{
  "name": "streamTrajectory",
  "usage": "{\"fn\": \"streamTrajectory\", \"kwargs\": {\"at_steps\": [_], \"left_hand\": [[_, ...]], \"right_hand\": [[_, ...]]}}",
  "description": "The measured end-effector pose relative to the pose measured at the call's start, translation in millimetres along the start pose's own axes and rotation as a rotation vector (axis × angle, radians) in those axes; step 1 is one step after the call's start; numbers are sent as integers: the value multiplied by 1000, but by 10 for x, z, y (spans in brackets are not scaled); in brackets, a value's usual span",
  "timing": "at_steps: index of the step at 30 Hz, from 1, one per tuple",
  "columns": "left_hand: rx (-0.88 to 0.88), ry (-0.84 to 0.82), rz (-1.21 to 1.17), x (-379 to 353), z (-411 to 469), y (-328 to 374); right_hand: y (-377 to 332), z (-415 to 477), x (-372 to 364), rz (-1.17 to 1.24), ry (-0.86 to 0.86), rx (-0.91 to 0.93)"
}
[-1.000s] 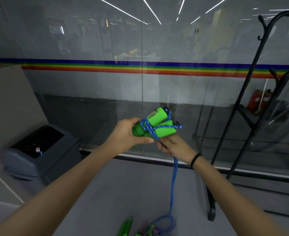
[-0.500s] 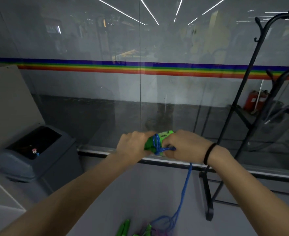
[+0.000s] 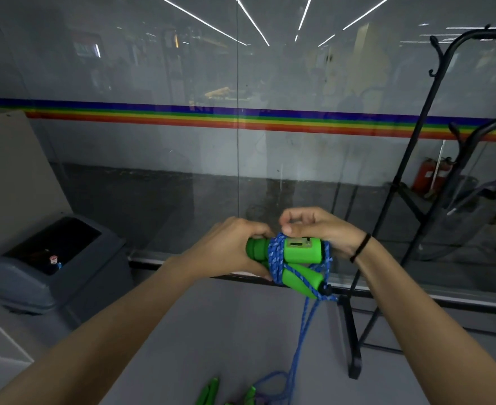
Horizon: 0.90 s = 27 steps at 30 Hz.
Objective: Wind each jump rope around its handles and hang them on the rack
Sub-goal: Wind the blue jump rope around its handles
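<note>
Two bright green jump rope handles (image 3: 299, 252) lie side by side in front of my chest, with several turns of blue rope (image 3: 276, 258) wrapped around them. My left hand (image 3: 229, 249) grips the left ends of the handles. My right hand (image 3: 319, 229) sits over their right end, fingers curled and pinching the rope above the wraps. The loose blue rope (image 3: 302, 334) hangs doubled down to the floor. The black metal rack (image 3: 416, 159) with hooks stands at the right.
More green handles (image 3: 208, 391) and a tangle of rope lie on the grey floor at the bottom edge. A grey lidded bin (image 3: 53, 264) sits at the left. A glass wall with a rainbow stripe (image 3: 240, 121) is straight ahead. The rack's black foot (image 3: 352, 340) stands close to the hanging rope.
The handles turned level and both are in view now. My right hand moved from covering them to above their right end, carrying the rope. More rope has lifted off the floor.
</note>
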<state>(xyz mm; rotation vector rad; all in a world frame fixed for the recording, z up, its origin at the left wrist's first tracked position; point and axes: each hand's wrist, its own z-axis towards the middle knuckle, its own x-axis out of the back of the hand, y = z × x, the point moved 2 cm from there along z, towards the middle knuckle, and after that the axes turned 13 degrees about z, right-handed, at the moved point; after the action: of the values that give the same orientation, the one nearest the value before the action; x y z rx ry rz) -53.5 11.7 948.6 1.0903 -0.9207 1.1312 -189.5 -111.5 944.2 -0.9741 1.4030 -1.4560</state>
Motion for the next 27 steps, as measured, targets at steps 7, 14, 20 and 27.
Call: {"fn": "streamTrajectory", "kwargs": {"at_steps": [7, 14, 20, 27], "left_hand": [[-66, -221, 77, 160, -11, -72], [48, -57, -710, 209, -30, -67], [398, 279, -492, 22, 65, -273], [390, 156, 181, -149, 92, -209]], "right_hand": [[50, -109, 129, -89, -38, -245], [271, -65, -29, 102, 205, -148], [329, -115, -417, -488, 177, -96], [-97, -128, -331, -1127, 127, -90]]}}
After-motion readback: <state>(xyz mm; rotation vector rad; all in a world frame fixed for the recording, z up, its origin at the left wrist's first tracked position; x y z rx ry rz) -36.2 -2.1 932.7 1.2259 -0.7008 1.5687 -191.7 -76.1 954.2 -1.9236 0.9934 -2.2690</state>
